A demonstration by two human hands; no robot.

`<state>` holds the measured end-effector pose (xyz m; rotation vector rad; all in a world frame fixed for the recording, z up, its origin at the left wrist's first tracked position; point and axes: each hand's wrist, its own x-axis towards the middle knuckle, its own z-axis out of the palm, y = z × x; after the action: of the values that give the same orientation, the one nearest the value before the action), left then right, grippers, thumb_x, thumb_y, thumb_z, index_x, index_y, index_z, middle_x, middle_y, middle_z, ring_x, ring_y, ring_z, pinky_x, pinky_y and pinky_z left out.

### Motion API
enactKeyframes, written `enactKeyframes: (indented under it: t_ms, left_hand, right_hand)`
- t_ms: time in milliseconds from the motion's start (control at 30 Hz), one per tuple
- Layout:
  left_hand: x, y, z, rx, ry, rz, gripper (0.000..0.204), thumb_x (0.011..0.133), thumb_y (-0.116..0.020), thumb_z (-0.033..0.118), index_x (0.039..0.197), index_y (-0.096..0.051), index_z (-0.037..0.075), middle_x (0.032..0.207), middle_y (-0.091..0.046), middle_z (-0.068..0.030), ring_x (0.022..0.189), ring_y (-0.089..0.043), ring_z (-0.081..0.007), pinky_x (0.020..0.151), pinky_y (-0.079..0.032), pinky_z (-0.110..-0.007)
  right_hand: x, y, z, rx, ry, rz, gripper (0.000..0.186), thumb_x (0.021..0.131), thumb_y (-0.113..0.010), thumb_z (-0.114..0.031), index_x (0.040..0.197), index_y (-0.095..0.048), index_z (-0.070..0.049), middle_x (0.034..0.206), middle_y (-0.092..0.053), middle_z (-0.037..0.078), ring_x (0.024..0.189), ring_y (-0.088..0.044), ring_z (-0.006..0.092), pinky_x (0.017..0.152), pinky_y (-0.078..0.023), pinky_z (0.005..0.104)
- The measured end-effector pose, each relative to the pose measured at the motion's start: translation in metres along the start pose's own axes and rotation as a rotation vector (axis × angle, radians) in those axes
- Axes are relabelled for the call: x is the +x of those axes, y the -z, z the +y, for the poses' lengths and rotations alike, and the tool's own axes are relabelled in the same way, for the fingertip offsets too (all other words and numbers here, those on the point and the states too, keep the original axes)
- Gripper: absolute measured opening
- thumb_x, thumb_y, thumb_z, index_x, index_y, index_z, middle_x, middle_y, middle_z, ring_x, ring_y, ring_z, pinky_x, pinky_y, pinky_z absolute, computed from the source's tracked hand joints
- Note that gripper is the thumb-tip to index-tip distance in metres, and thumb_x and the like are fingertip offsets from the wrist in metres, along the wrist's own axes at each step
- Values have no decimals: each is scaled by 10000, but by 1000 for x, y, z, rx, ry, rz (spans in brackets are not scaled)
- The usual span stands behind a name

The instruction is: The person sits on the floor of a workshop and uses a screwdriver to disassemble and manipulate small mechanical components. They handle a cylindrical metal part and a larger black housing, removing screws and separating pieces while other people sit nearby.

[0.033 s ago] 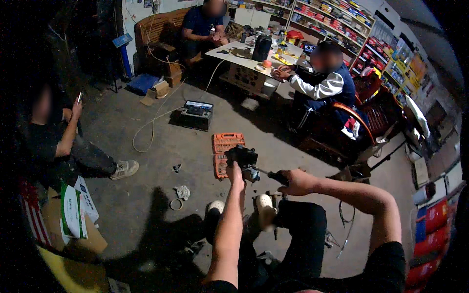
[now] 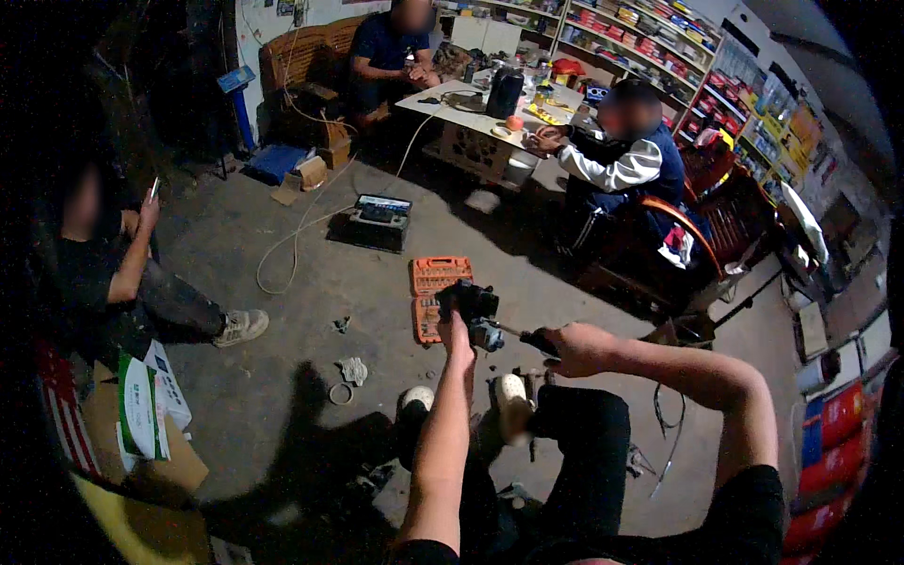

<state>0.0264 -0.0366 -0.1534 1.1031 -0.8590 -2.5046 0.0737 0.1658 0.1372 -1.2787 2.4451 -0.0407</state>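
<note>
Out in front of my knees, my left hand is closed around a dark mechanical part with a greyish metal piece at its lower side. My right hand grips the black handle of a screwdriver. The thin shaft points left to the lower side of the part; whether its tip touches cannot be made out. Beyond the part, an orange tool case lies opened out on the floor with small tools in its slots. My left hand hides some of the case.
A black car battery stands on the floor, with a pale cable looping near it. A ring lies left of my feet. One person sits at left, two by a table. A carton stands at lower left.
</note>
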Motion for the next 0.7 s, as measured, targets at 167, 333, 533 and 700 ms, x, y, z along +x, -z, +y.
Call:
enactKeyframes:
  t_ms: [167, 333, 533, 700]
  left_hand:
    - [-62, -32, -25, -194, 23, -30, 443, 827, -600, 409, 985, -574, -4, 829, -595, -70, 648, -568, -183, 538, -482, -361]
    - [-86, -38, -19, -146, 71, -53, 463, 811, -636, 438, 964, -597, 3, 828, -607, -67, 657, -580, -180, 524, -469, -354]
    - [-70, -27, -24, -75, 57, -34, 420, 836, -622, 372, 984, -584, -19, 881, -613, -68, 689, -610, -205, 531, -503, -360]
    - [-73, -20, -21, -139, 9, -37, 444, 844, -597, 376, 1013, -573, -34, 909, -604, -80, 713, -604, -204, 547, -503, -353]
  right_hand:
    - [-36, 10, 12, -391, 97, -98, 318, 782, -569, -168, 1054, -493, -22, 616, -575, 131, 595, -599, 317, 516, -457, 439]
    - [-44, 8, -2, 840, -310, -79, 271, 822, -599, -243, 973, -578, -18, 662, -545, 26, 561, -527, 158, 489, -417, 306]
    - [-47, -3, 13, -72, 43, 12, 339, 828, -562, -219, 1095, -512, -16, 648, -583, 138, 637, -612, 282, 544, -468, 401]
    - [-39, 8, -5, -459, 71, -137, 410, 798, -552, -172, 1169, -451, -30, 695, -598, 194, 635, -607, 320, 538, -474, 412]
